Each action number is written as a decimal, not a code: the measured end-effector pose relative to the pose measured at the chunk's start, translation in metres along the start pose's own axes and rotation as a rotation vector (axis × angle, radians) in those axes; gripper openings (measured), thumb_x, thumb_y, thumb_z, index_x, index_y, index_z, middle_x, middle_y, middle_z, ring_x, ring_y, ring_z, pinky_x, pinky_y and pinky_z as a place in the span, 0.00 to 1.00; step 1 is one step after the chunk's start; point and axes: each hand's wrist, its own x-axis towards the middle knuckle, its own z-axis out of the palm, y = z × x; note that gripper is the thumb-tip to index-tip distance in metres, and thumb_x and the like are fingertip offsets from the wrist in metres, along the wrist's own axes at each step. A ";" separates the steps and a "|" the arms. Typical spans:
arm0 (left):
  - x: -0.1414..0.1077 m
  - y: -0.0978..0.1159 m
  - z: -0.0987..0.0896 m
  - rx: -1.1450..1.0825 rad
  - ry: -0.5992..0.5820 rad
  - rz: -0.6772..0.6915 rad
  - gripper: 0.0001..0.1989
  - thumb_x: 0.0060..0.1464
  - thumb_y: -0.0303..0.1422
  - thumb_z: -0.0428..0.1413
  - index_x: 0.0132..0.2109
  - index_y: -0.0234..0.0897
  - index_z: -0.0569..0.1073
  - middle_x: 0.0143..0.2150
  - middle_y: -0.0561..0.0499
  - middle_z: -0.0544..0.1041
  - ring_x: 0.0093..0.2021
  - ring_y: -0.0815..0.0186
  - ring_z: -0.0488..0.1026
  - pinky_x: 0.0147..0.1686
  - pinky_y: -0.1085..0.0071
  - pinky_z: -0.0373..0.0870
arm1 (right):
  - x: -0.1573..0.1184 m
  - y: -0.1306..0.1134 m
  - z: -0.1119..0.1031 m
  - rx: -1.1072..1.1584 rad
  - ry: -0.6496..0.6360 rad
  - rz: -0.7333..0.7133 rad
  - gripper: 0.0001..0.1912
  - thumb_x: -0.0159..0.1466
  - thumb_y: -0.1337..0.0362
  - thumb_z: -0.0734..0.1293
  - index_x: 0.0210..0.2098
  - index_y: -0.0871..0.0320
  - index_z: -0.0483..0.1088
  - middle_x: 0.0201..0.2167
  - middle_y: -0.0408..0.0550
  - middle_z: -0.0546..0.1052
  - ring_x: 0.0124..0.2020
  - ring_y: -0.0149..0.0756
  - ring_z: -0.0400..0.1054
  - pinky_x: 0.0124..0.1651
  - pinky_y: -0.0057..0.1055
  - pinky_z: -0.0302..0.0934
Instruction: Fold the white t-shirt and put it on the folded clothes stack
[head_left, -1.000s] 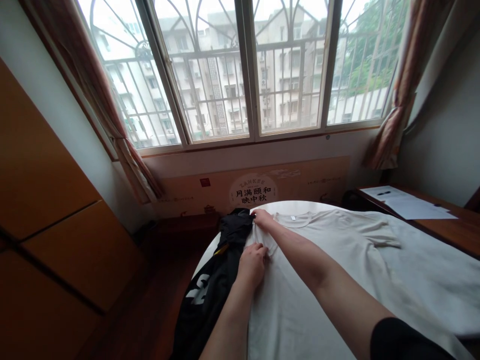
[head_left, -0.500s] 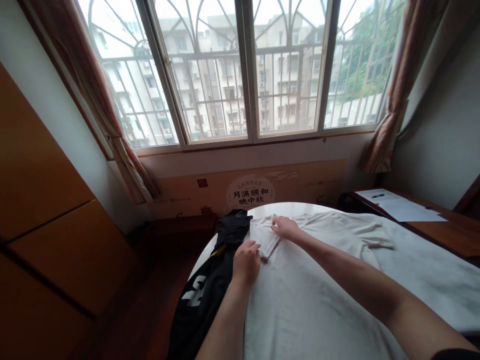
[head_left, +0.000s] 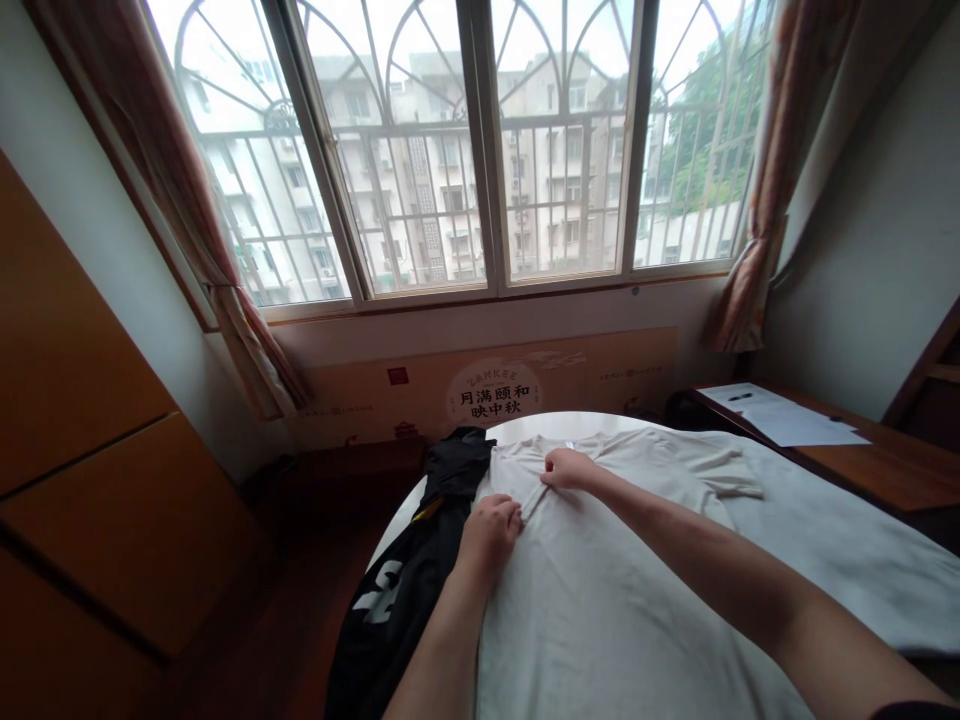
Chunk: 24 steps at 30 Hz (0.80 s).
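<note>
A white T-shirt (head_left: pixel 615 550) lies spread on a rounded white surface (head_left: pixel 847 560), its right sleeve stretching out to the right. My right hand (head_left: pixel 570 469) is closed in a pinch on the shirt's cloth near the left sleeve, below the collar. At the left sleeve's lower edge, my left hand (head_left: pixel 490 532) has its fingers curled down on the white cloth. A black garment (head_left: pixel 405 590) with white print and a bit of yellow lies along the shirt's left side, just beyond my left hand.
Papers (head_left: pixel 784 415) with a small dark object rest on a wooden desk (head_left: pixel 892 455) at the right. An orange-brown cabinet (head_left: pixel 82 520) stands at the left. Ahead are a barred window (head_left: pixel 480 150), tied curtains (head_left: pixel 750 260) and a printed cardboard panel (head_left: pixel 570 380).
My right hand has come slightly nearer, its spread fingers now closed on the cloth by the left sleeve. My left hand stays at the sleeve's edge. The view has shifted a little.
</note>
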 end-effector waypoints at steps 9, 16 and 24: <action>0.002 -0.007 0.002 0.023 0.026 -0.101 0.12 0.62 0.27 0.54 0.43 0.40 0.83 0.46 0.47 0.82 0.50 0.59 0.75 0.52 0.65 0.68 | 0.010 0.007 -0.004 0.034 -0.038 0.024 0.14 0.67 0.55 0.69 0.40 0.61 0.75 0.39 0.47 0.79 0.39 0.37 0.74 0.45 0.39 0.69; 0.003 -0.006 0.001 -0.049 -0.052 0.059 0.16 0.55 0.20 0.56 0.37 0.43 0.85 0.44 0.50 0.83 0.48 0.62 0.77 0.54 0.68 0.68 | -0.010 0.008 -0.006 0.046 0.175 -0.032 0.14 0.62 0.63 0.68 0.47 0.51 0.76 0.43 0.45 0.81 0.46 0.40 0.73 0.42 0.30 0.61; 0.004 -0.009 0.002 -0.069 -0.031 0.065 0.19 0.55 0.19 0.53 0.44 0.41 0.84 0.49 0.48 0.82 0.52 0.61 0.76 0.56 0.67 0.69 | -0.064 0.088 -0.047 0.050 0.400 0.085 0.11 0.62 0.66 0.65 0.41 0.49 0.78 0.41 0.44 0.81 0.44 0.39 0.73 0.41 0.28 0.57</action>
